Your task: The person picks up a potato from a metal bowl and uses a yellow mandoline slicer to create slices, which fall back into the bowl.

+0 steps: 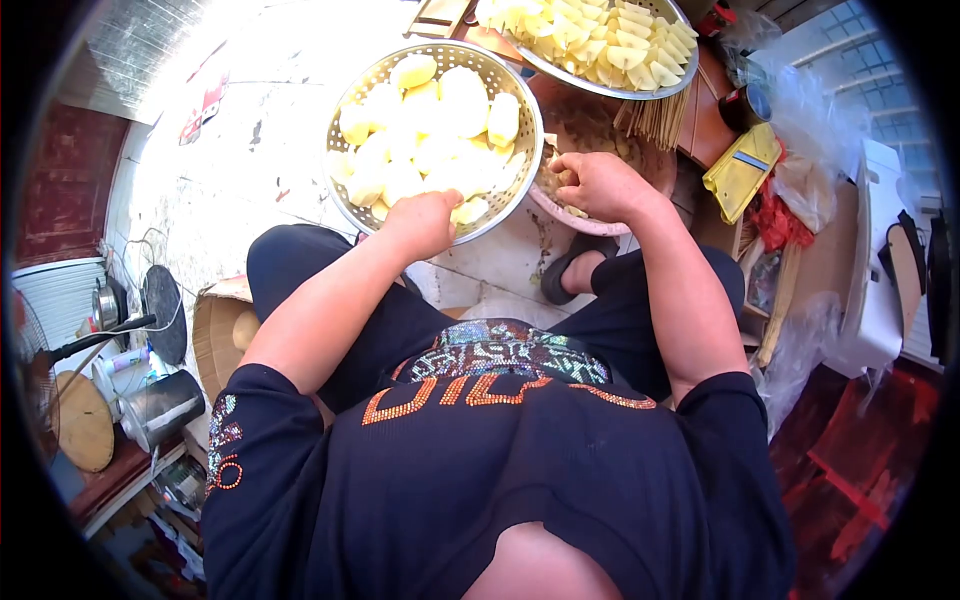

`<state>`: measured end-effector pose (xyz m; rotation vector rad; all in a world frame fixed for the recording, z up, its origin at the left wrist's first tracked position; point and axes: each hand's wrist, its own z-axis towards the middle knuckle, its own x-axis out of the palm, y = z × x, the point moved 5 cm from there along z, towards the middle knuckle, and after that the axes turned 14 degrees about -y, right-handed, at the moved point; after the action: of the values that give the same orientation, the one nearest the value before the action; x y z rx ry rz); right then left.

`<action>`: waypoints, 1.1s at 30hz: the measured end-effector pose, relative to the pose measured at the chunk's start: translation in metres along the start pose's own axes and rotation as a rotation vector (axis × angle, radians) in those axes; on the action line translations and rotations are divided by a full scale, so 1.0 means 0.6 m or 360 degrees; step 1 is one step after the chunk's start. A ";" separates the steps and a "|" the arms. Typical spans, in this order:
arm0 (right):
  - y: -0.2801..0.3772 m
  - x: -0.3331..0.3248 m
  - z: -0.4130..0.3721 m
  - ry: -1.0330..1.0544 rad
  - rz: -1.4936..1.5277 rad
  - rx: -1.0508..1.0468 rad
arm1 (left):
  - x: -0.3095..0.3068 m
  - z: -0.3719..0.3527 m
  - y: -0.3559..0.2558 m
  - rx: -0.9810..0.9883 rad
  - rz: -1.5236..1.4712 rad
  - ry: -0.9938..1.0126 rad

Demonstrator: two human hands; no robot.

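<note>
Left hand [422, 222] in the metal colander [365, 80] of peeled potatoes [445, 110], fingers curled shut at the near rim; what they grip is hidden. Right hand [600, 185] over the pink basin [588, 226], fingers curled shut.

Pale concrete floor [250, 150], blown out by strong sunlight at upper L. Dark red wall panel [65, 185] at far L, w/ a white ribbed grille [55, 300] below it. Round wooden board [82, 420] and steel pot [160, 408] sit low at L, cardboard box [215, 335] just beside. At R: yellow slicer [742, 170], clear plastic bags [810, 120], white chair [880, 270]. Window bars [850, 50] at upper R. Red floor patch [860, 450] at lower R.
</note>
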<state>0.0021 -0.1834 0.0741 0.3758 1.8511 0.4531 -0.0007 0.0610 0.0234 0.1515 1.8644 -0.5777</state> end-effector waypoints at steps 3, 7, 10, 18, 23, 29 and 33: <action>0.010 -0.009 -0.002 -0.0043 -0.0022 -0.0051 | -0.007 0.035 0.023 -0.0174 -0.0064 -0.0181; -0.003 -0.019 -0.005 -0.0101 0.0086 -0.0048 | 0.018 0.070 0.045 -0.0252 0.0073 -0.0257; -0.021 -0.023 -0.007 -0.0153 0.0106 -0.0032 | 0.024 0.074 0.029 -0.0247 0.0219 -0.0236; -0.034 -0.019 -0.021 -0.0141 0.0077 -0.0020 | 0.060 0.103 0.046 -0.0212 -0.0392 -0.0010; -0.025 -0.021 -0.015 -0.0131 0.0048 -0.0029 | 0.066 0.111 0.058 -0.0440 -0.0936 -0.0334; -0.019 -0.018 -0.012 -0.0117 0.0029 -0.0066 | 0.010 0.136 0.120 -0.0744 -0.0464 -0.0701; -0.019 -0.017 -0.011 -0.0128 0.0022 -0.0060 | -0.003 0.138 0.099 -0.0785 -0.0147 -0.0427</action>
<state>-0.0014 -0.1989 0.0787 0.3760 1.7605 0.4750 0.0925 0.0749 -0.0149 -0.3245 1.7009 -0.1744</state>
